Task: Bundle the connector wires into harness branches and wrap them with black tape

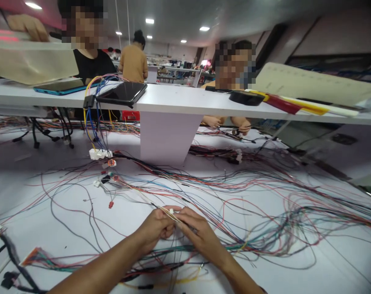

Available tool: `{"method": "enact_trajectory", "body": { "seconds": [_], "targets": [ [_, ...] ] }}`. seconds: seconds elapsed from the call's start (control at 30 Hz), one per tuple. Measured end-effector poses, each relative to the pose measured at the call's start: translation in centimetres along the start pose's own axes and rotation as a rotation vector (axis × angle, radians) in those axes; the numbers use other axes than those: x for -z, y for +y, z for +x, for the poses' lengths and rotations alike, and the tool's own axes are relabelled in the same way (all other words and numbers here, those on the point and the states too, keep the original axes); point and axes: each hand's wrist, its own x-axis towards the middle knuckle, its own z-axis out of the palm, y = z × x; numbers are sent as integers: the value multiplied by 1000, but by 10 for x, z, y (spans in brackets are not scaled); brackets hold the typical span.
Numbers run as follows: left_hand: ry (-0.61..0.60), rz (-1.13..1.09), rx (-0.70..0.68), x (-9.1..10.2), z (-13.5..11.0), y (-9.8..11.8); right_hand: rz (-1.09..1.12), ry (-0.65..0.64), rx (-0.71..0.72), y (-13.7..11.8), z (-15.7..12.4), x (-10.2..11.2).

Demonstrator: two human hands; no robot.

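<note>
My left hand (154, 228) and my right hand (200, 239) meet low in the middle of the view, pinching a thin bundle of pale wires (163, 211) between them. A small white tag or connector (171, 211) sits on that bundle just above my fingers. The bundle runs up and left toward small connectors (107, 178). A wide tangle of red, black, blue and green wires (249, 220) spreads across the white table (65, 222) around both hands. Some of these wires pass under my forearms.
A white raised shelf (173, 100) on a central post crosses the view, holding tablets, a black case and papers. Coloured wires and a white connector block (99, 154) hang from its left side. Co-workers sit beyond it, and one person's hands (231, 124) work on more wires.
</note>
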Motion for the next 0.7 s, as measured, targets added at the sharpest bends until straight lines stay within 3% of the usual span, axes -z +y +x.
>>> {"method": "enact_trajectory", "body": {
  "seconds": [0.13, 0.27, 0.5, 0.6, 0.7],
  "targets": [
    [2, -162, -55, 2, -1, 3, 289, 65, -242, 13, 2, -5],
    [55, -87, -68, 3, 3, 2, 439, -26, -438, 24, 13, -8],
    [76, 33, -84, 0, 3, 9, 393, 127, -324, 17, 26, -15],
    [71, 28, -51, 4, 1, 16, 380, 318, -274, 12, 26, 11],
    [70, 143, -10, 13, 0, 21, 335, 552, -210, -1, 14, 79]
  ]
}}
